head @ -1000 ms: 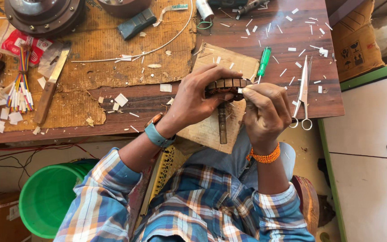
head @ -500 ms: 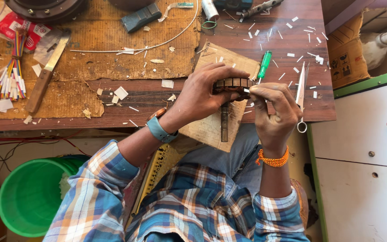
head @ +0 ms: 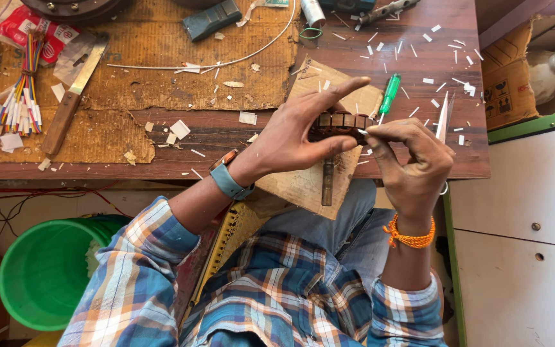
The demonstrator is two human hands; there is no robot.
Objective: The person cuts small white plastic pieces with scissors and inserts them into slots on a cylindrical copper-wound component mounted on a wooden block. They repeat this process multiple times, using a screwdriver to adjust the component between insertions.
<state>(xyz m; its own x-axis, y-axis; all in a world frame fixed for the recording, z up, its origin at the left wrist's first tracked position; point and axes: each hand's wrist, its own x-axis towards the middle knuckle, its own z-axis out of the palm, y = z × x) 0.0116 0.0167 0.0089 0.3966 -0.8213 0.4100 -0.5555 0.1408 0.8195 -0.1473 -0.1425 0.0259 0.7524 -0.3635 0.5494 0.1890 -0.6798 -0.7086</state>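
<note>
Two hands of mine meet over the board (head: 303, 186) at the bench edge. My left hand (head: 297, 132) wraps a dark slotted armature (head: 338, 122): thumb under it, fingers (head: 335, 90) stretched out over its top, so it sits gripped between thumb and palm. Its shaft (head: 327, 180) hangs down from below my thumb, across the board. My right hand (head: 409, 160) is pinched shut, thumb and forefinger tips pressed on a small white slip (head: 362, 132) right at the armature's right end, touching it. Just beyond my right fingertips lies a green screwdriver (head: 390, 93); behind my right knuckles a pair of scissors (head: 444, 119) stands partly hidden. White paper bits (head: 428, 80) are scattered past both hands on the bench (head: 419, 38). Well off to the left of my left fingers lie a knife (head: 72, 96) on cardboard (head: 162, 83) and a bundle of coloured wires (head: 24, 96). A blue band (head: 229, 183) is on my left wrist, an orange thread (head: 409, 236) on my right. Below my left elbow, a green bucket (head: 40, 270) sits on the floor
</note>
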